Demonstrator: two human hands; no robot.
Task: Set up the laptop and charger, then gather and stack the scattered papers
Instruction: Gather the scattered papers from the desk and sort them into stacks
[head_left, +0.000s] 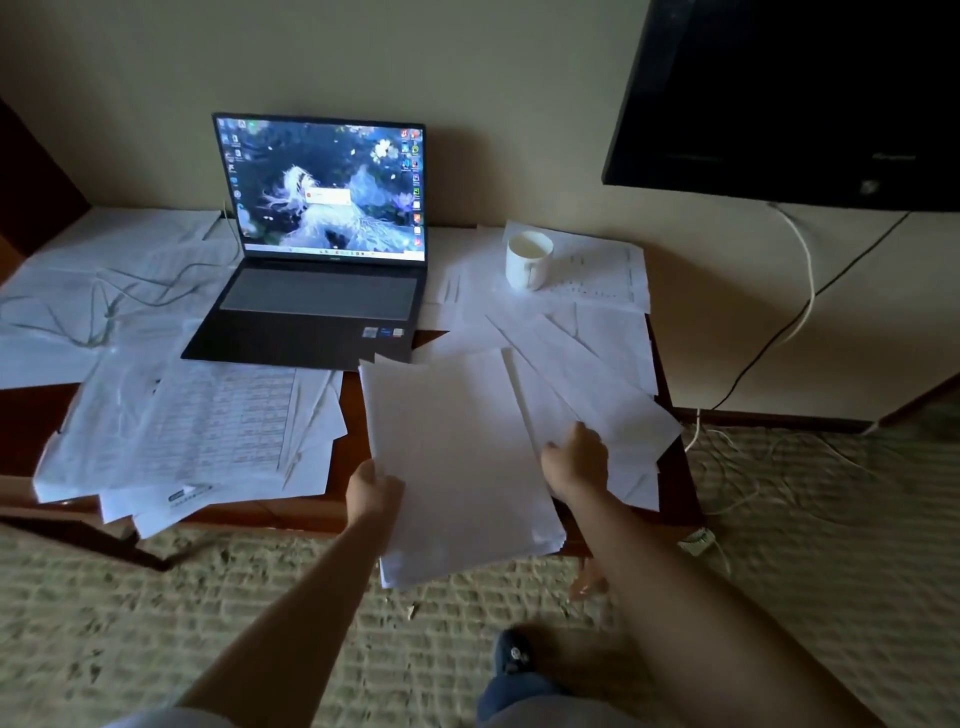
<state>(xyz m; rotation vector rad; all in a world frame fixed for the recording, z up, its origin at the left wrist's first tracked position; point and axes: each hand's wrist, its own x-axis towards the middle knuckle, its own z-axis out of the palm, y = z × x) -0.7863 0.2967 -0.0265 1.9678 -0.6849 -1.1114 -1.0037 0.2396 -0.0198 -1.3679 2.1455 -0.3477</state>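
The laptop (322, 244) is open and on. The left hand (371, 491) grips a small paper stack (457, 467); the right hand (574, 460) presses loose papers (597, 374). Many papers still lie around.

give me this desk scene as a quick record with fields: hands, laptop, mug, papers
left hand: grips the left edge of a paper stack
right hand: on loose sheets right of the stack; grip unclear
laptop: open, screen lit, at the wall
mug: white, upright, on papers right of the laptop
printed sheets: scattered left, overhanging the table edge
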